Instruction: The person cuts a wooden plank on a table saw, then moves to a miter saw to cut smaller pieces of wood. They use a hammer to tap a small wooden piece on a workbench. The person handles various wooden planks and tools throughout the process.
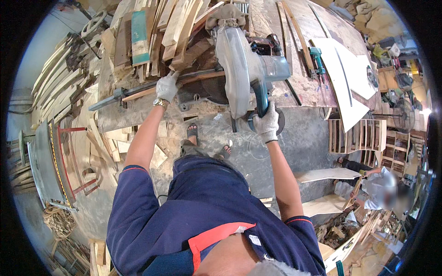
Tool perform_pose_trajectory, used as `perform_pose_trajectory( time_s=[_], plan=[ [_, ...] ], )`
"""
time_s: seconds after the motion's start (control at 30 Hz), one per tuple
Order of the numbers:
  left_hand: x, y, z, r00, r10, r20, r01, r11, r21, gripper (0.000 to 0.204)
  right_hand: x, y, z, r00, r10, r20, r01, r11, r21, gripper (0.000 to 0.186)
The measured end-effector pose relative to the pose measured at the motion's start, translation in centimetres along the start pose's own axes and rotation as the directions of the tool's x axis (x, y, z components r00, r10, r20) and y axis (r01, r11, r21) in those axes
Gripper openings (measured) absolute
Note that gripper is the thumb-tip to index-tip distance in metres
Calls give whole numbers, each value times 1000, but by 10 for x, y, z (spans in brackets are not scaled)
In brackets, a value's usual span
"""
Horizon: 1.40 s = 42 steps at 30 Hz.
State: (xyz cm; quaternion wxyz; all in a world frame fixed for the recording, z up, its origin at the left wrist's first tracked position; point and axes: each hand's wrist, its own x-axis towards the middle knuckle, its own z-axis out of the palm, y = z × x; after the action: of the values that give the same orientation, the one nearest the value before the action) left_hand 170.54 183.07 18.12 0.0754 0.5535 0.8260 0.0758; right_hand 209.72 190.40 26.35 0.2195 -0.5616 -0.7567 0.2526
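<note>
A miter saw (234, 64) with a grey blade guard and a teal motor stands at the bench's near edge. My right hand (268, 123), in a white knit glove, is closed round the lower end of its teal handle (261, 96). To the left of the blade, my gloved left hand (167, 87) grips a thin wooden strip (198, 77) against the saw's fence, one finger stretched forward. The strip runs slantwise under the hand toward the guard, which hides its far end. Beside it a long metal bar (105, 102) extends leftward.
Cut boards (175, 30) are heaped behind the saw, one painted green (139, 39). A teal drill (317, 60) and a white panel (343, 73) lie on the bench at right. Offcuts (156, 156) litter the floor near my feet. Another person (375, 188) handles boards at far right.
</note>
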Motion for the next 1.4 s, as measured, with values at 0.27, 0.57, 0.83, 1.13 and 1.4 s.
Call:
perform_pose_trajectory(
  time_s=[0.27,0.57,0.83,1.13,1.4],
  plan=[
    [-15,-28,10,988,-87,-127,88,996,3,54,57,-78,-103,976,-173,132,182,982,-58,45],
    [-134,-38,50,989,-39,-142,13,984,-180,34,173,-149,-166,891,-188,414,8,917,399,45],
    [-268,-42,39,924,-381,-21,359,888,-286,31,155,-6,51,984,120,-130,-80,958,275,27],
    [-270,-69,27,904,-423,-65,384,868,-314,26,112,11,134,995,19,-95,-9,995,104,27],
    [-241,-77,24,951,-307,-21,270,865,-423,28,51,-23,164,977,161,-140,-172,983,-65,36]
  ],
)
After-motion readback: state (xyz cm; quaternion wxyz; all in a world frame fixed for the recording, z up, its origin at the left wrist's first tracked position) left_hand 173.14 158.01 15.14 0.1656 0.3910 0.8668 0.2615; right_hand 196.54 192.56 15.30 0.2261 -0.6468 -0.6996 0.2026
